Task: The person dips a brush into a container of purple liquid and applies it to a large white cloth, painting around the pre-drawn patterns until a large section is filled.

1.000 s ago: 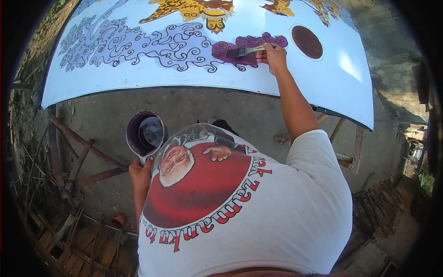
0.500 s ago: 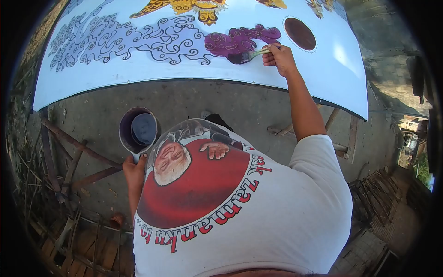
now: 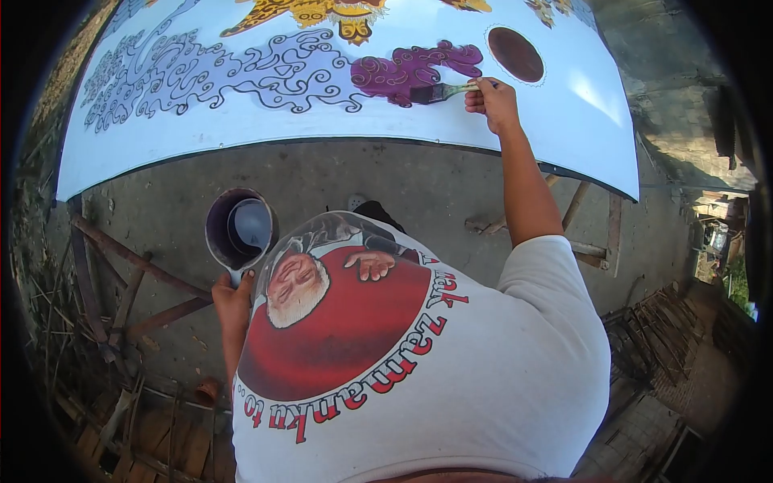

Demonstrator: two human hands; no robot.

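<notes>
My right hand [image 3: 493,103] grips the pale handle of a broad paintbrush [image 3: 439,92], whose dark bristles touch the lower edge of a purple painted patch [image 3: 394,72]. The patch lies over curling black outlines on a white sheet [image 3: 362,125]. Left of it, the pattern of swirls [image 3: 217,76] is light lavender. Low at the left, my left hand [image 3: 233,298] is closed on the handle of a dipper-like pot [image 3: 241,229] with bluish-purple liquid inside. Its handle is partly hidden by my fingers.
A dark brown painted oval [image 3: 516,55] and a yellow painted figure [image 3: 354,30] are on the sheet. Wooden supports [image 3: 145,258] stand under its left end. A small reddish pot [image 3: 208,392] sits on the ground, and sticks [image 3: 656,342] lie at the right.
The brush has straightened from a slanted pose and sits slightly higher against the purple patch. My right hand has shifted slightly right. The left hand still holds the pot in nearly the same place.
</notes>
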